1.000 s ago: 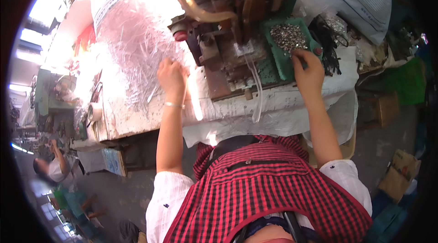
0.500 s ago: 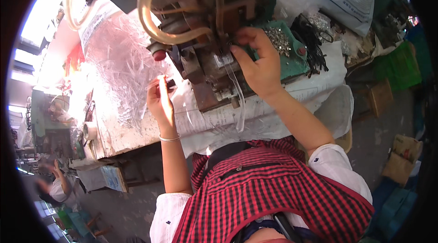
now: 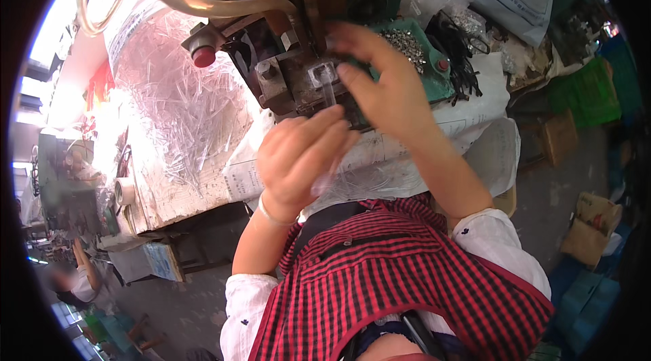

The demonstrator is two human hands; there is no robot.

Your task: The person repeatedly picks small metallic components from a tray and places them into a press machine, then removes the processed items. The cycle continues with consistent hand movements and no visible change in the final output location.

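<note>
A clear plastic strip [image 3: 329,95] runs from a small metal die [image 3: 320,74] on the bench machine [image 3: 274,86] down toward me. My left hand [image 3: 298,157] is closed around the strip just below the machine's front edge, and a bit of clear plastic shows under its fingers. My right hand [image 3: 393,89] is at the right side of the die, thumb close to the metal. Its fingertips are smeared by motion, and whether they hold anything does not show.
A green tray [image 3: 437,83] of small metal pieces sits right of the machine, beside black cords [image 3: 461,62]. Many clear plastic strips [image 3: 180,103] are heaped at left. A red button [image 3: 203,57] and a thick yellowish hose [image 3: 224,8] jut from the machine.
My left hand has moved right, from beside the machine to the hanging plastic strip. The dark piece by its fingers no longer shows. My right hand stays near the die. The view has shifted slightly.
</note>
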